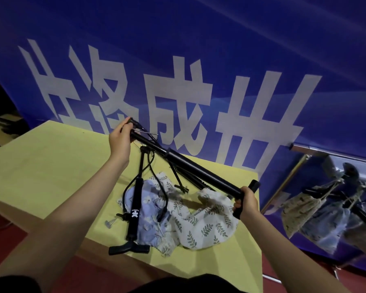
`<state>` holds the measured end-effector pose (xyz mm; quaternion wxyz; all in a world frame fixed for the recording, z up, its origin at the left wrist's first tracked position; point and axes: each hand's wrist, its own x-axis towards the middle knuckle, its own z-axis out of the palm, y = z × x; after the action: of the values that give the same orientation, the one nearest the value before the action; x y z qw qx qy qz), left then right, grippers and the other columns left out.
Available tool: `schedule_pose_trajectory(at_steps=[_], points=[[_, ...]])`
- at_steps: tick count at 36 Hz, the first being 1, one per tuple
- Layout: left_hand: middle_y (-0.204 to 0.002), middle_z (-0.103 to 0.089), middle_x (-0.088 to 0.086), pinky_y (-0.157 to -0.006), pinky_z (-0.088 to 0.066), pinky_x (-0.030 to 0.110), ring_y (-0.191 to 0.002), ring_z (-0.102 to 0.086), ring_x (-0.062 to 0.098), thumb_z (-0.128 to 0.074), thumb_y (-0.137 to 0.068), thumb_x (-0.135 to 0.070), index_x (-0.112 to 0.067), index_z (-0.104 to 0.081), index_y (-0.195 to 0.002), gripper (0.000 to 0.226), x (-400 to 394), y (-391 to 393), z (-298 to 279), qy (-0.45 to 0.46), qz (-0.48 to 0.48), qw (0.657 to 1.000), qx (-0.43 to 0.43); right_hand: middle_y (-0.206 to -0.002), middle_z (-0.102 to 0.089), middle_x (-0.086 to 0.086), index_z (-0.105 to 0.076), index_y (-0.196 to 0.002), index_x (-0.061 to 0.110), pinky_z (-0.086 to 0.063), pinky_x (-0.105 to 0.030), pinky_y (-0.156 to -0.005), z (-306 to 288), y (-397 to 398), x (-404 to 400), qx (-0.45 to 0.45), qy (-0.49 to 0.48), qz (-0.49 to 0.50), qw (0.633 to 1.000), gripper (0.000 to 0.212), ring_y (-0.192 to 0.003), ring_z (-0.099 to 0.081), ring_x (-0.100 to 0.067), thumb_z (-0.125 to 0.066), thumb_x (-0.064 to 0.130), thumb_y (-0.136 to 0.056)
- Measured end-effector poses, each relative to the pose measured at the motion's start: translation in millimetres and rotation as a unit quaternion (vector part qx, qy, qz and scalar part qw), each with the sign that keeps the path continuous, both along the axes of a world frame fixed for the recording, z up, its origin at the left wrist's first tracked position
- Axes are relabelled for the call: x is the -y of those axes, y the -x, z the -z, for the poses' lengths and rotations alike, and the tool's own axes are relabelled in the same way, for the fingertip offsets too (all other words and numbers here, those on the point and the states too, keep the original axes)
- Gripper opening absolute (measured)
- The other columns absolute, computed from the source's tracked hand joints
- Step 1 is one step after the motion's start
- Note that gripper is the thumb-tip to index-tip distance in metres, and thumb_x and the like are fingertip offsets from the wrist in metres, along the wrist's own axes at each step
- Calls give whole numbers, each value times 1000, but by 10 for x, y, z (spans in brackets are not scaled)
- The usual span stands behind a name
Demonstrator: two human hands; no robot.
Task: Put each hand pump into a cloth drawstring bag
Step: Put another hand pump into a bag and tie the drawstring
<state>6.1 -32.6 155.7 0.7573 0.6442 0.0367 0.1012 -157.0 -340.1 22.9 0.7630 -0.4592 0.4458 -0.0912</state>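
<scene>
**Long pump held level over the bags**

Both hands carried a black hand pump [199,166] above the yellow surface [51,166]. The left hand [120,140] was curled round its far end, where thin hose and wire trailed; the right hand [246,203] was wrapped round the T-handle end. The barrel looked rigid and fairly light, smooth enough to slip, so the handle and the hose end seemed the safest places to hold. Beneath it lay a heap of soft, floppy cloth drawstring bags [199,218] in leaf and floral prints. A second hand pump [134,210] rested on them, hose looped beside it. More bagged pumps [317,210] sat on the floor to the right.
</scene>
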Motion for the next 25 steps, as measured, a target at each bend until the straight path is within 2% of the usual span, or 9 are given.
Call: schedule_pose_trajectory(at_steps=[3,5,9,12,13,16,19,22,25], points=[[-115,-65,1,-92,-54,32,-97,-64,10,-50,-96,-11,-18,-62,-126,33,75,48,-95,19,10,1000,17,-46,-31,2,-41,-70,14,-22,-28,-44,13,-44,-84,4,-30,-13,999,23,-38,-24,-13,-46,22,-91],[-111,-66,-1,-89,-54,30,-94,-63,11,-51,-95,-10,-22,-63,-123,33,130,70,-134,25,22,999,27,-44,-30,3,-39,-69,15,-21,-28,-44,30,-69,-122,5,-48,-15,999,25,-34,-23,-11,-46,23,-92],[-120,-65,7,-95,-52,32,-105,-62,18,-52,-95,-11,-29,-65,-118,32,230,100,-149,16,44,998,46,-46,-29,3,-38,-71,17,-21,-28,-46,52,-92,-195,8,-82,-17,996,23,-35,-23,-11,-46,24,-91],[-125,-63,9,-98,-51,33,-111,-61,22,-53,-95,-14,-27,-63,-124,32,304,123,-134,-9,63,996,55,-47,-29,3,-38,-72,17,-21,-27,-47,69,-98,-247,10,-103,-9,995,24,-36,-23,-11,-47,26,-92],[-126,-63,8,-98,-51,33,-113,-61,22,-53,-96,-16,-26,-61,-126,33,333,135,-126,-22,66,996,57,-48,-29,3,-38,-72,16,-21,-28,-47,71,-98,-258,10,-104,-7,994,24,-37,-23,-11,-47,26,-92],[-125,-61,2,-87,-51,19,-107,-60,12,-54,-97,-20,-22,-56,-133,36,413,173,-107,-63,72,994,59,-49,-30,3,-39,-73,16,-21,-28,-47,80,-124,-275,13,-102,-2,995,23,-39,-24,-11,-48,26,-92],[-131,-57,0,-94,-44,22,-118,-54,13,-59,-94,-25,-22,-51,-138,44,441,195,-44,-105,86,990,46,-50,-31,2,-40,-74,16,-22,-28,-47,74,-157,-275,14,-89,3,996,22,-38,-26,-11,-48,26,-92],[-131,-57,1,-93,-41,22,-118,-53,13,-62,-92,-27,-19,-48,-140,51,449,224,30,-144,94,985,29,-50,-32,2,-41,-73,15,-22,-29,-47,38,-181,-282,13,-64,8,998,21,-40,-26,-12,-49,24,-91],[-134,-55,1,-94,-37,21,-118,-50,11,-57,-95,-33,-17,-46,-141,50,476,255,88,-180,77,981,15,-52,-32,0,-41,-72,15,-22,-29,-46,-26,-213,-305,17,-39,10,999,20,-43,-25,-14,-49,20,-89]])
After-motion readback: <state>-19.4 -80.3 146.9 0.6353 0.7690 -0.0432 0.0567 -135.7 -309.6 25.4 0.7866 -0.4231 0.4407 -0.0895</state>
